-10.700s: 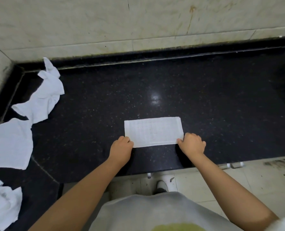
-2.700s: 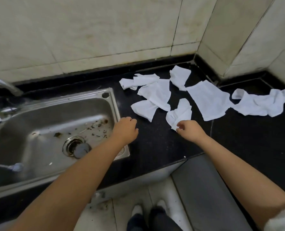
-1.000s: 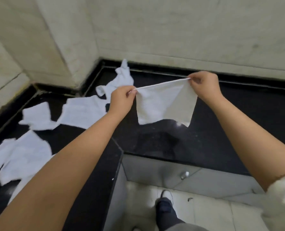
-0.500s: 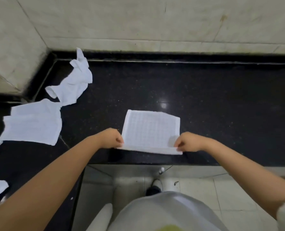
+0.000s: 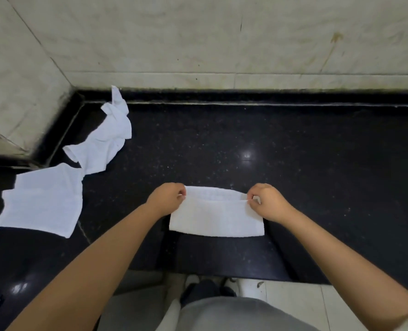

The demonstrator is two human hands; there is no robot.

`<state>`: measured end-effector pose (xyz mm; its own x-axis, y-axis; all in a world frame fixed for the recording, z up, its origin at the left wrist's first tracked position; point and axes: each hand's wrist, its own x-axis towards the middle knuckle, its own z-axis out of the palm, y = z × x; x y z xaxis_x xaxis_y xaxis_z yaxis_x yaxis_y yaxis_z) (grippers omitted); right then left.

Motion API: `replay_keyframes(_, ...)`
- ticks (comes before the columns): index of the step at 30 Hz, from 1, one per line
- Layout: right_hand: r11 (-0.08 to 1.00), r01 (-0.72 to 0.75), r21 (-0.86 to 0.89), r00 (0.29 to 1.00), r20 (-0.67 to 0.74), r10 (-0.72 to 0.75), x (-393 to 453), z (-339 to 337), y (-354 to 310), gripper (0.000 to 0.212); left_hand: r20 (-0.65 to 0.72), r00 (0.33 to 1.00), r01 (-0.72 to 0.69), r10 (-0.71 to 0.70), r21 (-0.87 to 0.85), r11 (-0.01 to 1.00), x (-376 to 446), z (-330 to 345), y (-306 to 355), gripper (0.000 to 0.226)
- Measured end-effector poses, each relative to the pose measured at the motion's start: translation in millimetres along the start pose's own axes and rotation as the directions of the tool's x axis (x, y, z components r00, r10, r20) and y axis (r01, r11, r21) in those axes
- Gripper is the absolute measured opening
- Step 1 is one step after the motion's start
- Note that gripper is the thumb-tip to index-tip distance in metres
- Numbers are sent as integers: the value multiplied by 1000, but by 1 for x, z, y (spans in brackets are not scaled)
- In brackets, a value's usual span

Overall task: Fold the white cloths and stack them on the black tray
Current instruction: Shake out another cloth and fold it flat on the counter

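- Black speckled countertop (image 5: 293, 163), tiled wall behind.
- White cloth (image 5: 216, 217) folded over, lying near front edge.
- Left hand (image 5: 166, 198), right hand (image 5: 268, 203) pinching its upper corners.
- 2 loose cloths (image 5: 43, 206) at left.

The folded cloth (image 5: 216, 217) lies on the tabletop (image 5: 317, 175) near its front edge; loose cloths (image 5: 43, 204) lie left.
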<state>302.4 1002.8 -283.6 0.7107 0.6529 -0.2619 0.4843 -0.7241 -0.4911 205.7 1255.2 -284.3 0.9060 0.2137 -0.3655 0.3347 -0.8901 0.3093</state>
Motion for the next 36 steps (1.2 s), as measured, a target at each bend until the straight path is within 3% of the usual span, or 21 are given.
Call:
replay_keyframes(4,997,-67,34,998,-8,67,20,12,-4,15,-112,993,-23,21,-18,1000,24,10,3,19)
replay_keyframes(9,977,-193,93,980,59,188,22,14,-10,10,-48,996,-71,75,85,994,38,24,-4,21)
replay_keyframes(15,993,-113,31,957,272,100,17,17,-19,23,-6,975,-218,222,163,962,32,31,-21,25)
replay_keyframes(18,998,-67,14,941,332,58,19,19,-31,16,28,971,-238,236,145,960,27,30,-29,22)
replay_keyframes(22,997,-55,47,948,315,37,15,7,-30,16,60,968,-248,243,92,964,20,20,-36,19)
replay_keyframes(28,977,-106,183,984,160,77,-5,-17,-6,10,-74,968,-245,238,-110,963,13,7,-38,10)
replay_keyframes(32,934,-166,317,986,68,152,-19,-17,4,20,-25,958,-286,285,-102,953,5,5,-35,11)
replay_keyframes(36,940,-173,293,985,56,164,-23,-15,5,17,88,960,-265,266,-29,964,3,9,-30,9)
